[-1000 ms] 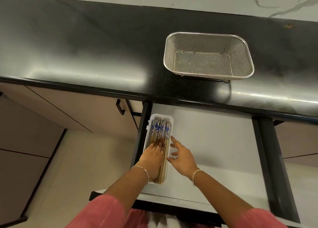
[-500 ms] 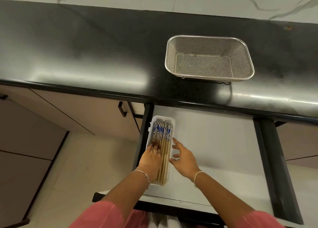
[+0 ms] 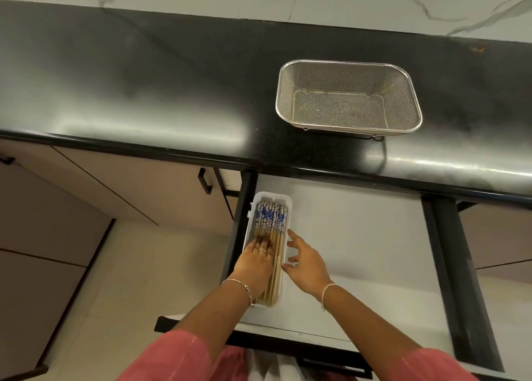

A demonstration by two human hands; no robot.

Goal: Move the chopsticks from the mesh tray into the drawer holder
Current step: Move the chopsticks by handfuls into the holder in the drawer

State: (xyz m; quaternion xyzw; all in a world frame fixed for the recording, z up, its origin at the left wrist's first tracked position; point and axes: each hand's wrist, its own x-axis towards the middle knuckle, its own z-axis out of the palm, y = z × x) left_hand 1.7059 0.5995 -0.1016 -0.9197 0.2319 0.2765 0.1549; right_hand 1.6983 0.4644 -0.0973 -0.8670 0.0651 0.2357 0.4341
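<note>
At the left edge of the open drawer [image 3: 359, 251], the white holder [image 3: 272, 198] carries the chopsticks [image 3: 270, 219], patterned blue-and-white ends toward the worktop. The left hand [image 3: 254, 265] lies flat on them, fingers spread, gripping nothing. Just beside the holder's right wall, the right hand [image 3: 306, 265] hovers with fingers apart. The mesh tray [image 3: 348, 95] sits on the black worktop [image 3: 144, 78], near its front edge.
</note>
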